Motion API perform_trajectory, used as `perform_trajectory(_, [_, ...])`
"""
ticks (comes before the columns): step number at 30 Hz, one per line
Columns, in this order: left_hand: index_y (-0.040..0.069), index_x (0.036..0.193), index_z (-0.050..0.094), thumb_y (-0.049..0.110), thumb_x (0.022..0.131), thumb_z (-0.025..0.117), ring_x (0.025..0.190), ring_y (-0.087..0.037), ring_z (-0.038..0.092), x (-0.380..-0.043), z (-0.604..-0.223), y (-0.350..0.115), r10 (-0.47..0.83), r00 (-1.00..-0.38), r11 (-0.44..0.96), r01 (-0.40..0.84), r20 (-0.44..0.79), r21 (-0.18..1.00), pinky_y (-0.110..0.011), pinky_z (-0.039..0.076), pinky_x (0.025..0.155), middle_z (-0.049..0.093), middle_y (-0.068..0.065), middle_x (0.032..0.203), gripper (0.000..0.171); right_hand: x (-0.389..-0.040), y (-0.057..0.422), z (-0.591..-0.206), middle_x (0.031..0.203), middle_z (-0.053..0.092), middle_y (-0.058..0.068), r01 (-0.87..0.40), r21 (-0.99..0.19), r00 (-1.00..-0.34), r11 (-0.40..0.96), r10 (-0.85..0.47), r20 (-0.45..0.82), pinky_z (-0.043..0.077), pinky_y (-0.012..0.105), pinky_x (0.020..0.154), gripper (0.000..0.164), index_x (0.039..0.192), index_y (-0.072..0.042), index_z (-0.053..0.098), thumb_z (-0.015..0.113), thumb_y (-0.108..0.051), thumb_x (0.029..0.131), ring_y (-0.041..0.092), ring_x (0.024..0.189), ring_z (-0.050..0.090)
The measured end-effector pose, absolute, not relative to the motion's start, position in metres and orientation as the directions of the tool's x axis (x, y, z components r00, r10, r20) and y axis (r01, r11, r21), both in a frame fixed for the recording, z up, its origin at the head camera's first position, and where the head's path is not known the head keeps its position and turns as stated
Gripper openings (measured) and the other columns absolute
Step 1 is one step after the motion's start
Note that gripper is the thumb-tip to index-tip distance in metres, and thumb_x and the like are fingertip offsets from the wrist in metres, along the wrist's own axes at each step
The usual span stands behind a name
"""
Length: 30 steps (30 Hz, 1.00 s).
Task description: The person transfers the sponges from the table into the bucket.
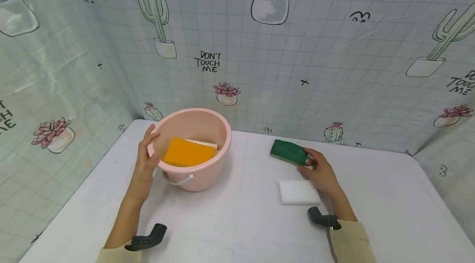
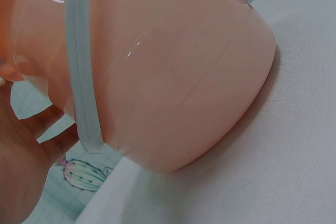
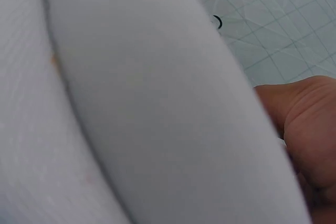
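Observation:
A pink bucket with a white handle stands at the left of the table, slightly tilted. My left hand grips its rim at the left side. Inside the bucket lie an orange sponge and a white piece partly hidden behind it. On the right, my right hand pinches the right end of a green scouring pad between thumb and fingers. A white sponge block lies just in front of that hand and fills much of the right wrist view.
A white cloth covers the table. Behind and on both sides hangs a curtain printed with cacti, close to the table's back edge. Dark camera mounts are strapped on both wrists.

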<state>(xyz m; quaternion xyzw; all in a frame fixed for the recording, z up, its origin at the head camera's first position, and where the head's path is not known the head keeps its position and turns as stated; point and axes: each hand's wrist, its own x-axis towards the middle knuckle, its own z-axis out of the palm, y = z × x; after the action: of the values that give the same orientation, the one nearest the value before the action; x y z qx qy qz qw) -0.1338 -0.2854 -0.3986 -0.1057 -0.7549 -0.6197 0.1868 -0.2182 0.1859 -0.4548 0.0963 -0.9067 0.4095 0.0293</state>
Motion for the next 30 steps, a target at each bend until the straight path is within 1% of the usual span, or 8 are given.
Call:
perform_trajectory(5, [0.020, 0.147, 0.027, 0.025, 0.096, 0.043, 0.142, -0.021, 0.015, -0.1346, -0.3995, -0.2858, -0.072, -0.909, 0.222, 0.387, 0.411, 0.895, -0.063, 0.013, 0.109, 0.006, 0.016, 0.157, 0.054, -0.2184, 0.1850, -0.4564, 0.117, 0.051, 0.017, -0.195, -0.734, -0.981, 0.651, -0.132, 0.143, 0.043, 0.038, 0.077, 0.062, 0.141, -0.004, 0.042, 0.070, -0.013, 0.086, 0.028, 0.095, 0.053])
perform_trajectory(11, [0.020, 0.147, 0.028, 0.025, 0.095, 0.044, 0.142, -0.021, 0.016, -0.1346, -0.4003, -0.2864, -0.076, -0.907, 0.232, 0.387, 0.413, 0.892, -0.062, 0.014, 0.109, 0.007, 0.017, 0.157, 0.054, -0.2175, 0.1845, -0.4549, 0.111, 0.057, 0.016, -0.149, -0.750, -0.989, 0.645, -0.091, 0.119, 0.047, 0.041, 0.082, 0.062, 0.139, -0.006, 0.047, 0.073, -0.018, 0.085, 0.028, 0.096, 0.057])
perform_trajectory(16, [0.021, 0.146, 0.029, 0.026, 0.095, 0.044, 0.142, -0.021, 0.016, -0.1348, -0.4006, -0.2864, -0.075, -0.907, 0.235, 0.388, 0.414, 0.891, -0.062, 0.014, 0.109, 0.007, 0.017, 0.156, 0.053, -0.2159, 0.1843, -0.4528, 0.107, 0.059, 0.015, -0.129, -0.757, -0.992, 0.640, -0.081, 0.100, 0.048, 0.038, 0.081, 0.061, 0.138, -0.006, 0.048, 0.073, -0.021, 0.085, 0.025, 0.093, 0.059])
perform_trajectory(23, [0.020, 0.147, 0.027, 0.025, 0.095, 0.043, 0.142, -0.021, 0.015, -0.1352, -0.4005, -0.2865, -0.071, -0.908, 0.239, 0.387, 0.413, 0.890, -0.062, 0.014, 0.108, 0.006, 0.016, 0.157, 0.054, -0.2163, 0.1840, -0.4528, 0.110, 0.057, 0.016, -0.140, -0.758, -0.990, 0.637, -0.085, 0.111, 0.049, 0.032, 0.078, 0.058, 0.137, -0.004, 0.050, 0.073, -0.020, 0.085, 0.022, 0.091, 0.060])
perform_trajectory(27, [0.021, 0.147, 0.027, 0.026, 0.095, 0.043, 0.142, -0.020, 0.016, -0.1349, -0.4005, -0.2862, -0.078, -0.910, 0.244, 0.379, 0.407, 0.893, -0.061, 0.015, 0.109, 0.007, 0.017, 0.157, 0.054, -0.2176, 0.1838, -0.4543, 0.113, 0.055, 0.015, -0.142, -0.752, -0.990, 0.644, -0.084, 0.114, 0.049, 0.027, 0.077, 0.058, 0.137, -0.004, 0.050, 0.073, -0.019, 0.085, 0.022, 0.091, 0.060])
perform_trajectory(30, [0.021, 0.146, 0.028, 0.027, 0.095, 0.044, 0.142, -0.019, 0.016, -0.1347, -0.4008, -0.2860, -0.085, -0.910, 0.245, 0.375, 0.405, 0.894, -0.061, 0.016, 0.109, 0.008, 0.018, 0.156, 0.054, -0.2182, 0.1839, -0.4548, 0.114, 0.055, 0.016, -0.147, -0.745, -0.989, 0.650, -0.084, 0.122, 0.048, 0.028, 0.077, 0.058, 0.137, -0.004, 0.050, 0.073, -0.019, 0.085, 0.022, 0.092, 0.059])
